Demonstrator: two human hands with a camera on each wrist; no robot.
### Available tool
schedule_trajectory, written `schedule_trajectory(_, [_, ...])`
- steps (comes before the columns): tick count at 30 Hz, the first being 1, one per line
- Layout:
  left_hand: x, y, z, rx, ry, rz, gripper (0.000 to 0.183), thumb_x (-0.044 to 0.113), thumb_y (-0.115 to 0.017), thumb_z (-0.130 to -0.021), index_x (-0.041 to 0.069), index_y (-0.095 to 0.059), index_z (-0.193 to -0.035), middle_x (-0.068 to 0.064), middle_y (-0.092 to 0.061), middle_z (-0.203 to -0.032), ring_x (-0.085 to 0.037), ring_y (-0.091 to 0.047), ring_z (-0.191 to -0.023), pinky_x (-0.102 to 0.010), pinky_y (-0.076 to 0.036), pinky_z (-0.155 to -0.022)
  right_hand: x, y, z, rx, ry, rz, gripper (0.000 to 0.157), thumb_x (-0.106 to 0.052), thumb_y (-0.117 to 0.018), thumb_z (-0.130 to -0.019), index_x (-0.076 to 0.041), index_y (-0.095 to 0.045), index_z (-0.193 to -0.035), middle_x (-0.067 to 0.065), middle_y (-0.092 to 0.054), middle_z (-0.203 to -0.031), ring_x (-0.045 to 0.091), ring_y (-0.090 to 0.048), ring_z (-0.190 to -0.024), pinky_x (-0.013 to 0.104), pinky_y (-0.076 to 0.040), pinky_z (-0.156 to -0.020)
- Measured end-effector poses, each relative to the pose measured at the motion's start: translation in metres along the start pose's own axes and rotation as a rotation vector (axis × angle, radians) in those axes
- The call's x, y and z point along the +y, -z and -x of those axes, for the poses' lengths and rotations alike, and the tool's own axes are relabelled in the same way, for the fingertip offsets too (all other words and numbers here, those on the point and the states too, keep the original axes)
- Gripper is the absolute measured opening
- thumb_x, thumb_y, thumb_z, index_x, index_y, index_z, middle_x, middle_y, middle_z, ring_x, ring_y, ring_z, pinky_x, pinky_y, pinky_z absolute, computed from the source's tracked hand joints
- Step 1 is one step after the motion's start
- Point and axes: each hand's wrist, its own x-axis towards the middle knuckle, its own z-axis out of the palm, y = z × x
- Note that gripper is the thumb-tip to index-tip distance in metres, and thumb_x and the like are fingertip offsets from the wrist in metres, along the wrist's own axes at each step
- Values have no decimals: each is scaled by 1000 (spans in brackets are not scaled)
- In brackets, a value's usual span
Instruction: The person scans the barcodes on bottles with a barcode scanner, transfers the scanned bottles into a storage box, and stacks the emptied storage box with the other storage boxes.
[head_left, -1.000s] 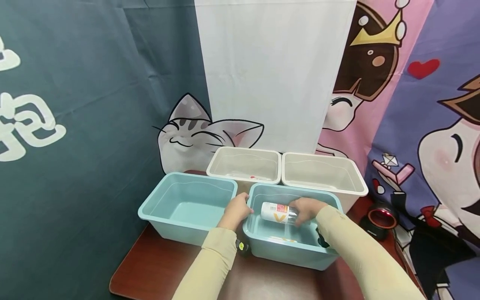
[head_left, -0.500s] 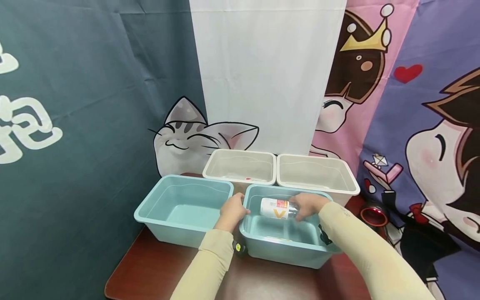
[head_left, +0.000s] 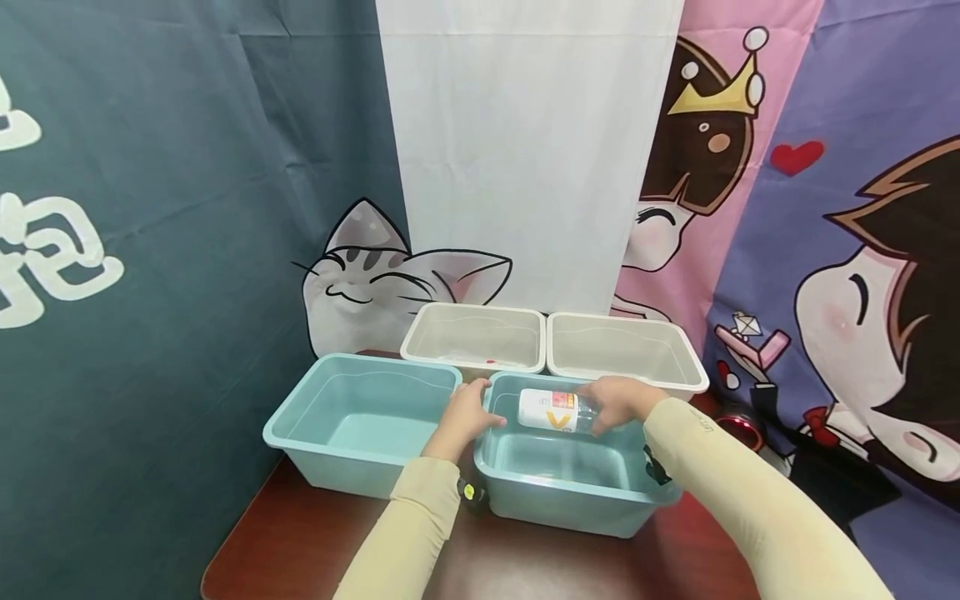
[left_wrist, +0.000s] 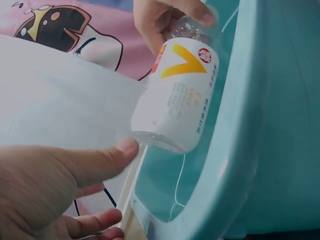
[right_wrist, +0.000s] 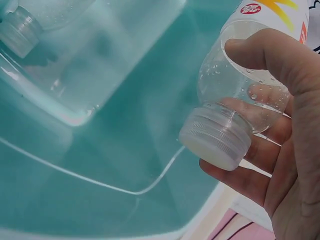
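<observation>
Clock positions are read from the labelled bottle (head_left: 551, 410) in the head view, twelve toward the backdrop (head_left: 510, 167). At nine o'clock, well apart, the left blue bin (head_left: 345, 471) stands on the reddish-brown table (head_left: 315, 533). Also at nine, but nearer, is the left hand (head_left: 463, 414): thumb and fingers parted, nothing gripped, thumb tip just beside the bottle's base. I cannot tell whether this hand touches a bin rim. Between ten and eleven sits the left off-white bin (head_left: 472, 332).

The bottle is on its side over the far half of the right blue bin (head_left: 566, 508), base toward nine, cap (right_wrist: 215, 137) toward three; its depth against the rim I cannot judge. At three, the right hand (head_left: 618, 402) grips its clear shoulder, thumb opposing curled fingers. In the right-wrist view, a second bottle (right_wrist: 55, 14) lies in the same bin, between ten and eleven from that view's centre. The right off-white bin (head_left: 622, 343) occupies two o'clock. Farther out at three, a dark device (head_left: 741, 429) glows red.
</observation>
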Motion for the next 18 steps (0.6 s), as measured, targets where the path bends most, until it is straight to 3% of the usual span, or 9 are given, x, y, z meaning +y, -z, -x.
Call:
schedule_trajectory(5, [5,-1,-1,-23,-23,79,77,23,-91,-75,11,-55,-142,-19,-52,-140,-40,-46,-132,-56,-42,-110,-3,12,10,0,12,13,79,-28,-85,-70,-4,-56,-140,6,-70,-115,25,-65,-106,49,-54,-97])
schedule_trajectory(12, [7,-8,-7,-88,-118,172,79,21,-90,-77,15,-52,-146,-16,-45,-147,-35,-48,-133,-55,-42,-111,-4,24,22,9,7,27,81,-28,-84,-73,-5,-53,-144,5,-70,-115,24,-64,-104,49,-55,-95])
schedule_trajectory(18, [10,-13,-7,-115,-179,218,79,20,-90,-77,15,-51,-145,-16,-44,-150,-37,-50,-133,-54,-45,-108,-7,27,28,48,69,86,77,-28,-81,-70,-5,-56,-140,0,-68,-106,19,-61,-94,46,-55,-90])
